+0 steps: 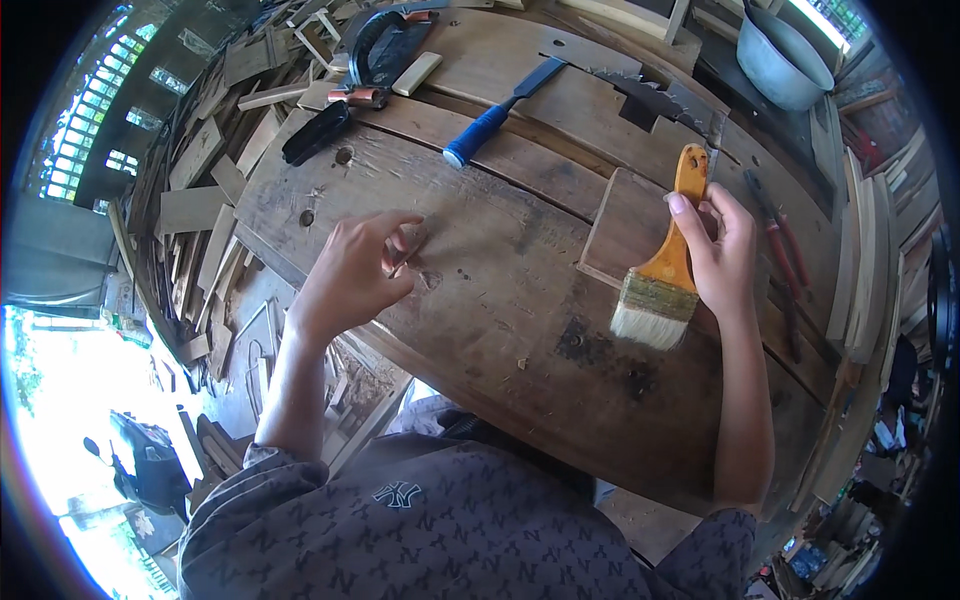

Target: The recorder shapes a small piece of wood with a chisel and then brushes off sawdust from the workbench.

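Observation:
My right hand grips a wide flat paintbrush by its yellow wooden handle. The pale bristles point down above the worn wooden workbench. Over the bench's left part is my left hand, its fingers curled toward the thumb around something small and thin that I cannot make out. A blue-handled chisel lies beyond, between the two hands. Partly behind the brush rests a flat wooden board. Pliers with red handles lie right of my right hand.
A toothed saw blade lies at the bench's far side. At the far left are a black tool, a small wood block and a copper-coloured clamp part. Scrap wood piles up on the left. A metal pot stands far right.

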`<action>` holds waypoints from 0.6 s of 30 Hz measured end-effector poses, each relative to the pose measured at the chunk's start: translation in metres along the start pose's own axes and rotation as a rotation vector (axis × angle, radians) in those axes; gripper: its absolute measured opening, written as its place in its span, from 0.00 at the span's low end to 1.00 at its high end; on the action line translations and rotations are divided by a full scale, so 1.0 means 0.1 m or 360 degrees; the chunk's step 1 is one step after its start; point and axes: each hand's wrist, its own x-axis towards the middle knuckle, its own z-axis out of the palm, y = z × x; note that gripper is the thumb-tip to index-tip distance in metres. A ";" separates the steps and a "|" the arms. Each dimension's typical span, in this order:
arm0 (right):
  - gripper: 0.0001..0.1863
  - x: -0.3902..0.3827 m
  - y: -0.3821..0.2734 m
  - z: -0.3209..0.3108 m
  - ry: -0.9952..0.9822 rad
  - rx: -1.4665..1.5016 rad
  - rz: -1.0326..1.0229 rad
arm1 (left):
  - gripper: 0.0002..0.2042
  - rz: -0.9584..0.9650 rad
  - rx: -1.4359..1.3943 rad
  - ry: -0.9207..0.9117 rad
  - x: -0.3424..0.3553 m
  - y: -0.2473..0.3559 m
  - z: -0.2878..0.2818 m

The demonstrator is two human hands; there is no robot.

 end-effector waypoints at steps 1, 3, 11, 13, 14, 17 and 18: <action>0.16 0.00 -0.01 -0.01 -0.0023 -0.0023 0.0053 | 0.26 0.0000 0.0000 -0.0004 0.01 0.01 -0.01; 0.16 -0.01 -0.02 0.00 -0.0001 -0.0001 0.0006 | 0.25 0.0092 0.0067 -0.0016 0.03 0.06 -0.02; 0.16 -0.01 0.01 0.00 -0.0039 -0.0057 -0.0001 | 0.19 0.0199 -0.0041 0.0408 0.07 0.09 -0.03; 0.16 -0.03 0.03 0.01 0.0001 0.0004 0.0034 | 0.16 0.0142 0.0046 0.0603 0.08 0.01 -0.10; 0.16 -0.02 -0.02 0.03 0.0027 -0.0011 -0.0036 | 0.15 0.0085 0.0039 0.0678 0.05 -0.04 -0.13; 0.14 0.00 -0.02 -0.03 -0.0093 0.0065 -0.0024 | 0.11 0.0134 0.0076 0.0902 -0.15 -0.43 -0.08; 0.13 0.00 0.00 -0.03 -0.0126 0.0099 0.0043 | 0.10 -0.0028 -0.0076 0.1082 -0.29 -0.65 -0.01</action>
